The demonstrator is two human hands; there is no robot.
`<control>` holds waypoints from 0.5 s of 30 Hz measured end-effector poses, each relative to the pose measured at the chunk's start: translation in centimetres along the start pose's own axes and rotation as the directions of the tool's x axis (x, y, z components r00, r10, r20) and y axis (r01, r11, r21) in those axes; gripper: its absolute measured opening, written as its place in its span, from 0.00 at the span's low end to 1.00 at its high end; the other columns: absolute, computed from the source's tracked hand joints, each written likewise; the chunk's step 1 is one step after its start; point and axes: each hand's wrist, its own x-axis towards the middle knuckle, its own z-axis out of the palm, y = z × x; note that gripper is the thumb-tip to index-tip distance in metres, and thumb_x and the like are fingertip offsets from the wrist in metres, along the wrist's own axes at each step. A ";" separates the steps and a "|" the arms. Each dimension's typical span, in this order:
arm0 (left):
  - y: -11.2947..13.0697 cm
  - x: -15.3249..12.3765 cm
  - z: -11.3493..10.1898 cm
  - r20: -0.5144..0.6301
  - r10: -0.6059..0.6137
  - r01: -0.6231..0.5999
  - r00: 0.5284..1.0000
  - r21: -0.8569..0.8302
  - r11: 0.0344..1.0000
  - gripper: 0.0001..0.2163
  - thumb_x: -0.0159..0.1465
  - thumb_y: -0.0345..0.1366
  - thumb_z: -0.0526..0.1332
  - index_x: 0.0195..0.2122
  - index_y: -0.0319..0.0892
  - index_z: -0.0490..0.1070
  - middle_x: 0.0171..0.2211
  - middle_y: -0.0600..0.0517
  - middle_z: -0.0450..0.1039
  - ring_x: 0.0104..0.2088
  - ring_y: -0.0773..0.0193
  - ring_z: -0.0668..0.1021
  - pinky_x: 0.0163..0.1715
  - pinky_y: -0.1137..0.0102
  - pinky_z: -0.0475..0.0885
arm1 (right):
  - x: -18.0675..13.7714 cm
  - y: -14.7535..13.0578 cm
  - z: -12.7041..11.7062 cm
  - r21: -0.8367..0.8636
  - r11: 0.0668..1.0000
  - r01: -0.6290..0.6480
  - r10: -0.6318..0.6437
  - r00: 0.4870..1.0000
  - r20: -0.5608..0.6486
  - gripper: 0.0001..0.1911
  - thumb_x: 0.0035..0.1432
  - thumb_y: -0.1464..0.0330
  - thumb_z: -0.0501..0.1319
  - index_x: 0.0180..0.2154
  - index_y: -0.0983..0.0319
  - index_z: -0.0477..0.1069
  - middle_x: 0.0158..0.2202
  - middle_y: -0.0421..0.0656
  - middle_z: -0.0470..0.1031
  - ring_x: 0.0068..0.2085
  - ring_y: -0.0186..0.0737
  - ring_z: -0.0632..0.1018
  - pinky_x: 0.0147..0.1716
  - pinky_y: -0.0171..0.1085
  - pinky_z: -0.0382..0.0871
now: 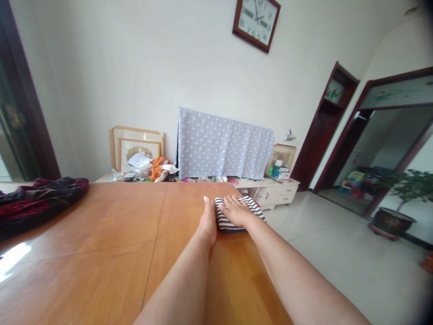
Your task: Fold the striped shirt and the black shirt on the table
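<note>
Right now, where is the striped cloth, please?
In the head view, the striped cloth lies near the far right corner of the wooden table, under the right hand and beside the left hand.

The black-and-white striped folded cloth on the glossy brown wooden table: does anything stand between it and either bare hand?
Nothing visible does. The right hand lies flat on top of the striped cloth; the left hand stands on edge along its left side, with no object showing between, though contact there is unclear.
</note>
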 end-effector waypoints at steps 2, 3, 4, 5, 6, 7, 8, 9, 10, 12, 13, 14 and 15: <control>-0.2 0.0 -0.1 -0.017 0.014 -0.013 1.000 0.008 1.000 0.45 0.62 0.68 0.39 0.71 0.40 0.47 0.71 0.49 0.43 0.69 0.59 0.53 0.68 0.65 0.49 | -0.2 -0.1 0.0 0.010 1.000 0.001 -0.001 1.000 -0.009 0.48 0.61 0.39 0.27 0.71 0.61 0.41 0.73 0.44 0.41 0.72 0.47 0.42 0.67 0.52 0.30; -0.3 0.0 -0.1 -0.016 0.023 -0.022 1.000 0.010 1.000 0.44 0.62 0.68 0.39 0.71 0.40 0.47 0.71 0.49 0.43 0.69 0.59 0.53 0.68 0.66 0.50 | -0.2 -0.1 0.0 0.014 1.000 -0.003 0.003 1.000 0.000 0.48 0.60 0.39 0.27 0.71 0.60 0.41 0.72 0.43 0.42 0.72 0.48 0.42 0.67 0.52 0.30; -0.4 0.0 -0.1 -0.017 0.032 -0.032 0.999 0.013 0.999 0.44 0.63 0.68 0.39 0.71 0.40 0.48 0.71 0.49 0.43 0.69 0.60 0.53 0.67 0.66 0.50 | -0.1 -0.2 0.0 0.016 1.000 -0.011 0.011 1.000 0.013 0.48 0.60 0.39 0.27 0.71 0.60 0.42 0.72 0.43 0.42 0.72 0.48 0.43 0.67 0.52 0.31; -0.4 0.0 -0.1 -0.021 0.040 -0.040 0.999 0.014 0.999 0.44 0.63 0.67 0.39 0.71 0.41 0.48 0.71 0.49 0.44 0.69 0.60 0.53 0.67 0.66 0.50 | -0.1 -0.2 -0.1 0.016 1.000 -0.021 0.020 1.000 0.024 0.49 0.60 0.38 0.27 0.71 0.60 0.43 0.72 0.43 0.43 0.72 0.48 0.43 0.67 0.52 0.31; -0.4 -0.1 -0.1 -0.030 0.045 -0.045 0.999 0.012 0.999 0.43 0.63 0.67 0.39 0.71 0.41 0.48 0.71 0.49 0.44 0.69 0.60 0.53 0.67 0.66 0.50 | -0.1 -0.3 -0.1 0.013 1.000 -0.028 0.027 0.999 0.027 0.49 0.59 0.38 0.27 0.71 0.60 0.43 0.72 0.43 0.43 0.72 0.48 0.43 0.67 0.52 0.31; -0.4 -0.1 -0.1 -0.043 0.046 -0.046 0.998 0.008 0.999 0.43 0.63 0.67 0.39 0.71 0.42 0.48 0.71 0.48 0.45 0.69 0.60 0.53 0.67 0.66 0.50 | -0.1 -0.3 -0.1 0.010 1.000 -0.030 0.030 0.999 0.022 0.49 0.59 0.38 0.27 0.71 0.60 0.42 0.72 0.43 0.43 0.72 0.48 0.43 0.67 0.52 0.30; -0.4 -0.2 -0.1 -0.061 0.043 -0.043 0.997 0.001 0.999 0.43 0.63 0.67 0.39 0.71 0.42 0.47 0.71 0.48 0.45 0.69 0.60 0.54 0.67 0.65 0.50 | -0.1 -0.3 0.0 0.007 1.000 -0.029 0.029 1.000 0.010 0.49 0.59 0.38 0.27 0.71 0.60 0.42 0.72 0.42 0.42 0.72 0.47 0.42 0.67 0.52 0.30; -0.4 -0.2 -0.1 -0.078 0.037 -0.038 0.996 -0.010 0.999 0.43 0.63 0.67 0.39 0.71 0.42 0.46 0.71 0.48 0.45 0.69 0.60 0.54 0.67 0.65 0.50 | -0.2 -0.3 0.1 0.006 1.000 -0.026 0.027 1.000 -0.005 0.49 0.59 0.38 0.27 0.71 0.60 0.41 0.73 0.41 0.41 0.72 0.47 0.41 0.67 0.51 0.29; -0.4 -0.3 -0.1 -0.089 0.030 -0.032 0.996 -0.019 0.999 0.43 0.63 0.67 0.39 0.71 0.42 0.45 0.71 0.47 0.45 0.69 0.60 0.54 0.67 0.65 0.50 | -0.2 -0.4 0.1 0.006 1.000 -0.025 0.025 1.000 -0.014 0.49 0.59 0.38 0.26 0.71 0.60 0.40 0.73 0.41 0.40 0.72 0.46 0.41 0.67 0.51 0.29; -0.4 -0.3 -0.1 -0.095 0.021 -0.024 0.995 -0.034 0.999 0.44 0.63 0.67 0.39 0.71 0.42 0.44 0.71 0.47 0.45 0.69 0.60 0.54 0.67 0.65 0.50 | -0.2 -0.4 0.2 0.010 0.999 -0.032 0.032 0.999 -0.008 0.50 0.58 0.37 0.27 0.71 0.60 0.40 0.73 0.42 0.41 0.72 0.47 0.41 0.67 0.51 0.30; -0.4 -0.4 -0.1 -0.095 0.023 -0.027 0.995 -0.039 0.999 0.44 0.63 0.67 0.39 0.71 0.41 0.44 0.71 0.46 0.45 0.69 0.60 0.54 0.67 0.65 0.50 | -0.2 -0.4 0.3 0.010 0.999 -0.041 0.041 0.999 0.003 0.50 0.58 0.37 0.27 0.71 0.60 0.41 0.73 0.42 0.41 0.72 0.47 0.42 0.67 0.51 0.30; -0.4 -0.4 -0.1 -0.096 0.029 -0.033 0.995 -0.042 0.999 0.44 0.63 0.67 0.40 0.71 0.41 0.44 0.71 0.46 0.45 0.69 0.60 0.54 0.67 0.66 0.50 | -0.2 -0.4 0.3 0.009 0.999 -0.049 0.049 0.999 0.013 0.50 0.58 0.37 0.27 0.71 0.60 0.42 0.73 0.43 0.41 0.72 0.47 0.42 0.67 0.51 0.31; -0.4 -0.4 -0.1 -0.101 0.035 -0.040 0.994 -0.045 0.998 0.44 0.63 0.67 0.40 0.71 0.40 0.44 0.71 0.46 0.45 0.69 0.60 0.55 0.67 0.66 0.50 | -0.2 -0.5 0.3 0.006 0.998 -0.055 0.054 0.998 0.015 0.50 0.58 0.37 0.27 0.71 0.60 0.42 0.73 0.43 0.41 0.72 0.48 0.42 0.67 0.51 0.31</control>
